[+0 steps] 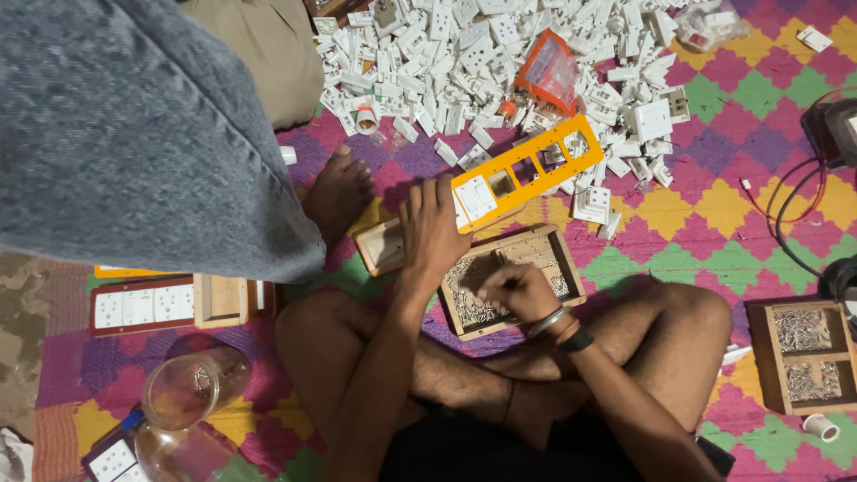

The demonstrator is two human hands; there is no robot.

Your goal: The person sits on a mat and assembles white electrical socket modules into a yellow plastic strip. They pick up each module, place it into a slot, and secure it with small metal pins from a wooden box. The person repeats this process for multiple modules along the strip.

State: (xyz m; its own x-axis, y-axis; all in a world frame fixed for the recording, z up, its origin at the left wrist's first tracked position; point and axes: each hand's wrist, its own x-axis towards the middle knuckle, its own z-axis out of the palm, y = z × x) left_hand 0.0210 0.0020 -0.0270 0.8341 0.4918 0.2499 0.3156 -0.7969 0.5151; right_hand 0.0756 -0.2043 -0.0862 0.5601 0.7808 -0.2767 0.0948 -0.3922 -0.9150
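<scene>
Near the middle of the frame, the left hand [433, 230] lies flat, fingers spread wide, on the lower-left end of a long orange plastic switch plate [525, 171] resting on the colourful woven mat [714, 223]. The plate's long axis runs diagonally, from lower left up to upper right. One white switch module [476, 198] sits at its lower-left end; the other openings look unfilled, so most fitting seems left. The right hand [518, 290] is curled, fingers pinched narrowly over a wooden tray of small screws [513, 281]; whether it holds one cannot be told. A heap of white switch parts [500, 62] fills the upper centre.
</scene>
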